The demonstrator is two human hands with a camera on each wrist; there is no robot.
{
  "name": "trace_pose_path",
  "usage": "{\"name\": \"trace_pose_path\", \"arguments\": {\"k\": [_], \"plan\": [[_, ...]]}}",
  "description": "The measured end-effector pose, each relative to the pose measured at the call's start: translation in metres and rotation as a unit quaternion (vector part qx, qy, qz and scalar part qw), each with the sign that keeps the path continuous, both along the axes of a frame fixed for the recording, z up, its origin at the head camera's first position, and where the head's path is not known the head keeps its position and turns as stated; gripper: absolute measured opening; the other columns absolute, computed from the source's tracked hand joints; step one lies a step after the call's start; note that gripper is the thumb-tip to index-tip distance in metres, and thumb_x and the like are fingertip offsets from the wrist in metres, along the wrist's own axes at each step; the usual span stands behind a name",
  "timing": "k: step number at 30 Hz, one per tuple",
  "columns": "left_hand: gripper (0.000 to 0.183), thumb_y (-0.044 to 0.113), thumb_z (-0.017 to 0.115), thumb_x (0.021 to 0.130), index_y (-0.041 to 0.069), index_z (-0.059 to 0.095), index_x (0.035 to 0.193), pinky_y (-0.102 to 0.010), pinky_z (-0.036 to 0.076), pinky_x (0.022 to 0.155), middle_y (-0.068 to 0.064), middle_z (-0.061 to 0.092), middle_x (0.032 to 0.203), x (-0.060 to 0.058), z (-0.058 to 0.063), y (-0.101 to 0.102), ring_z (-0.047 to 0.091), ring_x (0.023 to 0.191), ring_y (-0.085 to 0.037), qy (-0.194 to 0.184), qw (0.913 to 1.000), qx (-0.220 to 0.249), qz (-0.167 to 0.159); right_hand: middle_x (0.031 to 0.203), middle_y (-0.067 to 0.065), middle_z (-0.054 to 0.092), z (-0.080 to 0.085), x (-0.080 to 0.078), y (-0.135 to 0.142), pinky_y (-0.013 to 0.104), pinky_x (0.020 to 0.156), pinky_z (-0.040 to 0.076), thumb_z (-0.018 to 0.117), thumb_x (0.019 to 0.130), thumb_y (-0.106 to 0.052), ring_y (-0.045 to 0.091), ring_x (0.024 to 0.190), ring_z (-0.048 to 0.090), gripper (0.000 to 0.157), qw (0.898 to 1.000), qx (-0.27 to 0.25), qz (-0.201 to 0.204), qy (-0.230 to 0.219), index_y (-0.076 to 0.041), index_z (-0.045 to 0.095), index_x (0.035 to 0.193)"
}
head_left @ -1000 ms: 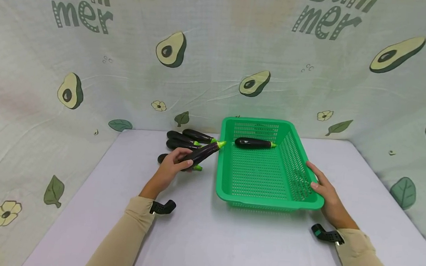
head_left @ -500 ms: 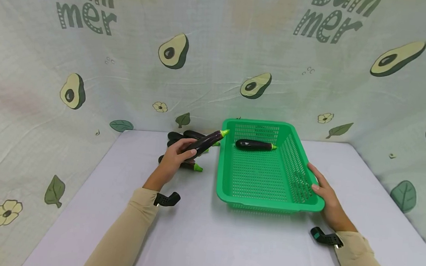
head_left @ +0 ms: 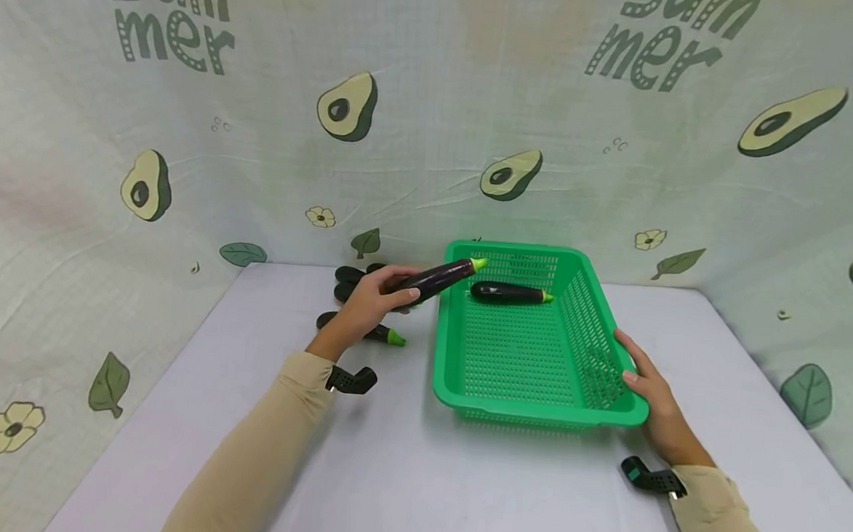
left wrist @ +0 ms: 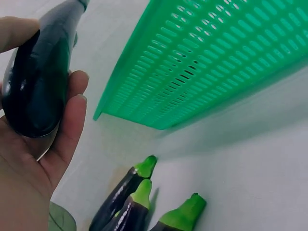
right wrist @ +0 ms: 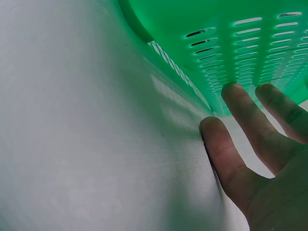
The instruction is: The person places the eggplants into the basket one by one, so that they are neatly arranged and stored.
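Note:
My left hand (head_left: 368, 305) grips a glossy dark eggplant (head_left: 442, 279) by its thick end. Its green stem end points right and overlaps the left rim of the green plastic basket (head_left: 525, 353) in the head view. In the left wrist view, thumb and fingers wrap the held eggplant (left wrist: 38, 82). Another eggplant (head_left: 505, 293) lies inside the basket near its far side. My right hand (head_left: 659, 405) holds the basket's right side, thumb at the rim. The right wrist view shows its fingers (right wrist: 250, 113) against the outer wall, below the rim.
Several more eggplants lie on the white table left of the basket, partly hidden by my left hand, including a nearer eggplant (head_left: 391, 336). Behind the table hangs a patterned cloth (head_left: 422, 132). A black wrist device (head_left: 352, 380) sits on each wrist.
My left hand has lifted the eggplant away from the others and carried it up and right to the basket's left rim. The right hand and the basket have stayed in place.

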State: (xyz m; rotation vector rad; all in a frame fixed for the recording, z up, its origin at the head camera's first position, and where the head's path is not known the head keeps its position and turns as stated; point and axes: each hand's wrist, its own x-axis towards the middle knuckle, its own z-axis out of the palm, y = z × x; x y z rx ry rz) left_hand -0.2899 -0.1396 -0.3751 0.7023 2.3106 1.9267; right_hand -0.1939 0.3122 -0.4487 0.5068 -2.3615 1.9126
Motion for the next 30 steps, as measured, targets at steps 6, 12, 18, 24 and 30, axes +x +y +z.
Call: {"name": "trace_pose_path", "arguments": {"k": [6, 12, 18, 24, 30], "plan": [[0.042, 0.027, 0.069, 0.098, 0.014, 0.059, 0.136, -0.032, 0.054, 0.082, -0.007, 0.063, 0.127, -0.006, 0.006, 0.006, 0.061, 0.104, -0.023, 0.022, 0.9989, -0.042, -0.004, 0.160, 0.006, 0.017, 0.000, -0.002, -0.001, 0.017, 0.089, 0.035, 0.035, 0.106, -0.023, 0.018, 0.121, 0.033, 0.059, 1.000, 0.002, -0.005, 0.002, -0.024, 0.020, 0.162], [0.043, 0.033, 0.069, 0.097, 0.018, 0.059, 0.136, -0.034, 0.053, 0.079, -0.004, 0.064, 0.126, -0.008, 0.014, 0.014, 0.061, 0.104, -0.023, 0.028, 0.9980, -0.055, -0.013, 0.157, 0.005, 0.019, 0.001, -0.002, -0.001, 0.017, 0.088, 0.038, 0.035, 0.106, -0.022, 0.015, 0.117, 0.038, 0.059, 1.000, 0.004, -0.001, 0.000, -0.024, 0.019, 0.162], [0.041, 0.029, 0.068, 0.098, 0.014, 0.059, 0.135, -0.036, 0.053, 0.082, -0.006, 0.064, 0.123, -0.012, 0.019, 0.027, 0.062, 0.103, -0.022, 0.038, 0.9968, -0.064, -0.028, 0.157, 0.004, 0.019, 0.002, -0.001, 0.000, 0.016, 0.088, 0.038, 0.035, 0.106, -0.023, 0.015, 0.117, 0.038, 0.058, 1.000, -0.001, 0.001, -0.002, -0.024, 0.019, 0.162], [0.043, 0.033, 0.069, 0.096, 0.016, 0.059, 0.134, -0.043, 0.052, 0.090, -0.005, 0.063, 0.123, -0.017, 0.024, 0.036, 0.061, 0.107, -0.021, 0.030, 0.9963, -0.076, -0.025, 0.161, 0.005, 0.014, 0.002, -0.001, 0.000, 0.016, 0.090, 0.032, 0.034, 0.106, -0.023, 0.016, 0.123, 0.029, 0.059, 1.000, 0.004, -0.001, -0.002, -0.025, 0.018, 0.162], [0.046, 0.032, 0.069, 0.097, 0.015, 0.056, 0.138, -0.037, 0.051, 0.093, -0.005, 0.060, 0.129, -0.023, 0.030, 0.044, 0.059, 0.113, -0.020, 0.014, 0.9958, -0.080, -0.043, 0.160, 0.005, 0.016, 0.002, 0.000, -0.001, 0.017, 0.090, 0.033, 0.035, 0.106, -0.024, 0.017, 0.122, 0.031, 0.059, 1.000, 0.005, -0.003, -0.004, -0.024, 0.019, 0.162]]}}
